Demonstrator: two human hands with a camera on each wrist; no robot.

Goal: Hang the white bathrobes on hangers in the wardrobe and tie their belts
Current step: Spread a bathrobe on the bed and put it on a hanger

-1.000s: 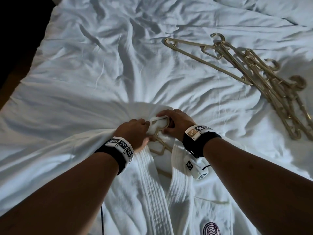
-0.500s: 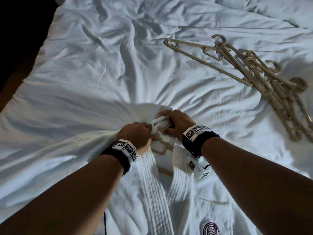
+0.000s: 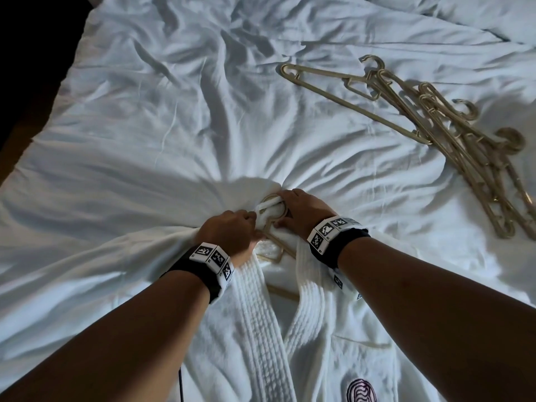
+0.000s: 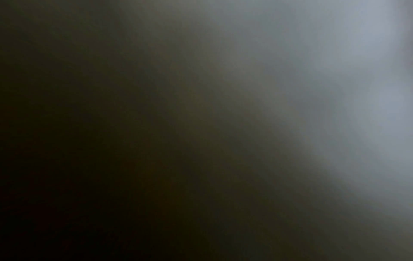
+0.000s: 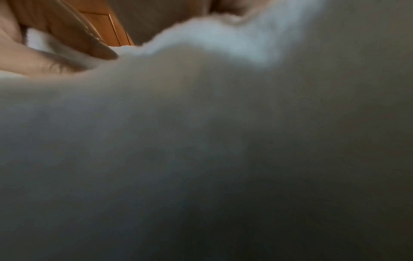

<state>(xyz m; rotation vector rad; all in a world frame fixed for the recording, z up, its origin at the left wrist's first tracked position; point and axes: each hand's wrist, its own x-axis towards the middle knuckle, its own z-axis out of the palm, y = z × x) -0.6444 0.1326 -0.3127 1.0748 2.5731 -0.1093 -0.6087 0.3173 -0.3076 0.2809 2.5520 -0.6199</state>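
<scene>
A rumpled white duvet point(image 3: 179, 117) covers the bed and fills most of the head view, with dark floor along its left edge. A pile of beige plastic hangers point(image 3: 452, 134) lies on the far right of the duvet, well apart from the hands. The white bathrobe point(image 3: 261, 343) lies front-up at the near edge, its ribbed lapels running toward the collar, a purple emblem on its chest. A beige hanger point(image 3: 272, 208) sits inside the collar with its hook poking out.

The left hand point(image 3: 229, 230) is curled, gripping collar fabric just left of the hook. The right hand point(image 3: 301, 213) has its fingers curled round the hook and the cloth bunched there.

The left wrist view is only dark blur. The right wrist view shows blurred white cloth close up, fingers point(image 5: 33, 60) at the left edge, and orange-brown wood point(image 5: 98, 23) behind, which the head view lacks.

Since 1 second ago, both hands have stayed at the collar and more of the hook shows.
</scene>
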